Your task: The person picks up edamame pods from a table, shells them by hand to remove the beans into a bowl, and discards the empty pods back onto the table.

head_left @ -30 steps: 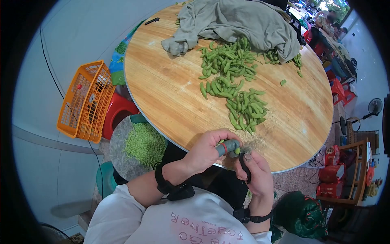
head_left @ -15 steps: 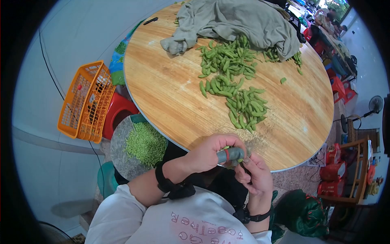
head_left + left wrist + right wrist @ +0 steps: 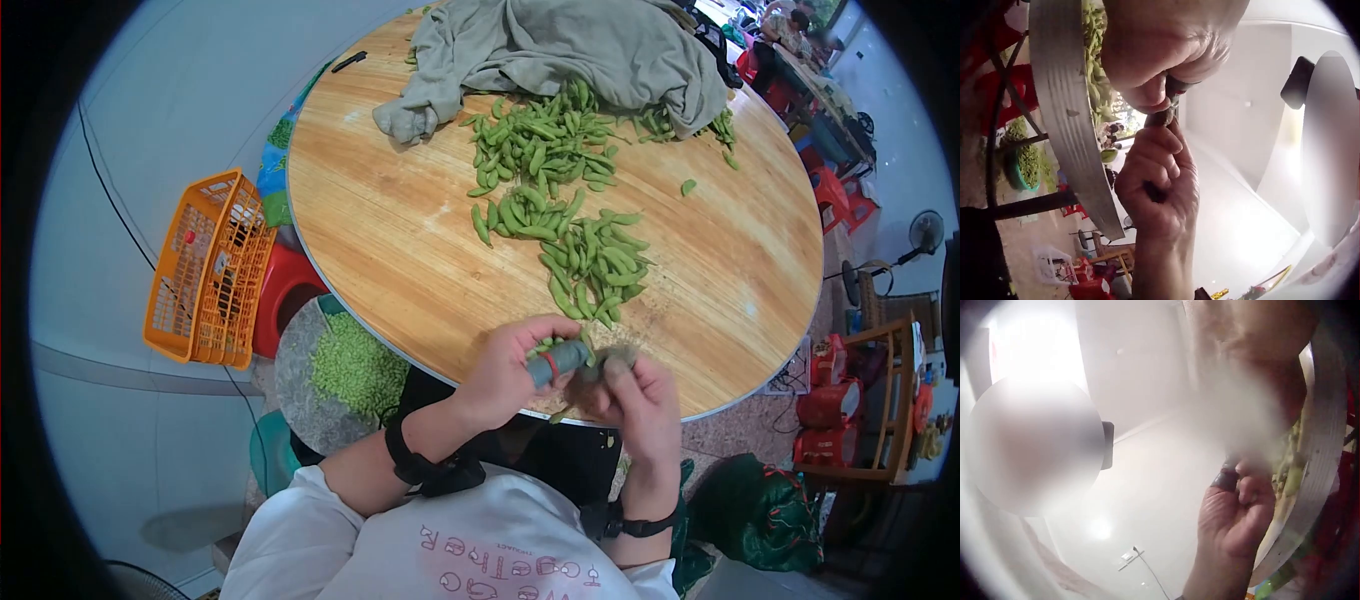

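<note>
My left hand [image 3: 505, 375] grips green soybean pods in its curled fingers over the table's near edge. Its thumb wears a grey sleeve [image 3: 552, 366] with a red band. One green pod [image 3: 589, 350] pokes out by that thumb tip. Close beside it, my right hand [image 3: 643, 405] has curled fingers, with thumb and forefinger together and slightly blurred. A thin pod [image 3: 562, 412] hangs below, right at the right fingers. In the left wrist view the right hand [image 3: 1157, 178] meets the left thumb. The right wrist view shows the left hand [image 3: 1235, 515] with its dark thumb sleeve [image 3: 1225, 480].
Piles of soybean pods [image 3: 545, 140] lie on the round wooden table [image 3: 380, 220], partly under a grey cloth [image 3: 560, 50]. Shelled beans [image 3: 355, 365] fill a container at the lower left. Beside it stand a red stool [image 3: 285, 295] and an orange crate [image 3: 205, 270].
The right hand moves slightly away from the left thumb, and a thin pod now shows below the fingers. The head view has shifted a little.
</note>
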Motion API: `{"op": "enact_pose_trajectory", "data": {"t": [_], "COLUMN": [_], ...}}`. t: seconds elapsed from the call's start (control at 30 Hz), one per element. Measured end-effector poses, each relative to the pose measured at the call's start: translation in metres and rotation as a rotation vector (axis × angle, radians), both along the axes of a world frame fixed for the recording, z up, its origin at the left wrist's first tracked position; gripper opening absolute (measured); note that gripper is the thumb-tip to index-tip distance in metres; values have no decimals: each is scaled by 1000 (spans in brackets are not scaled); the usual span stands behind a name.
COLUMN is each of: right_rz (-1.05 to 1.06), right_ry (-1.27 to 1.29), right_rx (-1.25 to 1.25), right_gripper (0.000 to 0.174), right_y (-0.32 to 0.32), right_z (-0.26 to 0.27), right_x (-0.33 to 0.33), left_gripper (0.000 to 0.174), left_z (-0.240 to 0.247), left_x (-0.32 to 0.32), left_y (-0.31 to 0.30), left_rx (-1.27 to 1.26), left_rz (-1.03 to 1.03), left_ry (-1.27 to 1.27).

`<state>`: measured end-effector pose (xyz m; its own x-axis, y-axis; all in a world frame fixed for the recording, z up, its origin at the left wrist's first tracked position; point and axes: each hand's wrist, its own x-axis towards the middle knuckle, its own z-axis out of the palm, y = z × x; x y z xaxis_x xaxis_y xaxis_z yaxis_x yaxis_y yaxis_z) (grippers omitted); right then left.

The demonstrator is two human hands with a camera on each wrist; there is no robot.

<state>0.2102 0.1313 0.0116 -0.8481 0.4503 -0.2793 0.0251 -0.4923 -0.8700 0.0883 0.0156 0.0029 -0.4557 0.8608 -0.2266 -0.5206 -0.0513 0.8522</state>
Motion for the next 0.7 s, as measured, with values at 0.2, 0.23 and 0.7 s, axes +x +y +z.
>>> {"op": "enact_pose_trajectory", "data": {"t": [0.2,0.23,0.7], "right_rz": [-204,-186,-284], "right_ry": [-493,-465,-264], "right_rx": [1572,1556,1214], "right_gripper": [16,19,14], "right_y": [22,17,0], "right_z": [-12,-9,-5], "right_x": [-25,-25,-13], "left_gripper": [21,21,14], "left_z": [-4,-4,-10], "left_x": [-8,-8,-2], "left_y": [2,2,-6], "left_rx": [113,112,155], "left_rz": [-25,-23,0], "left_ry": [-305,-305,-330]}}
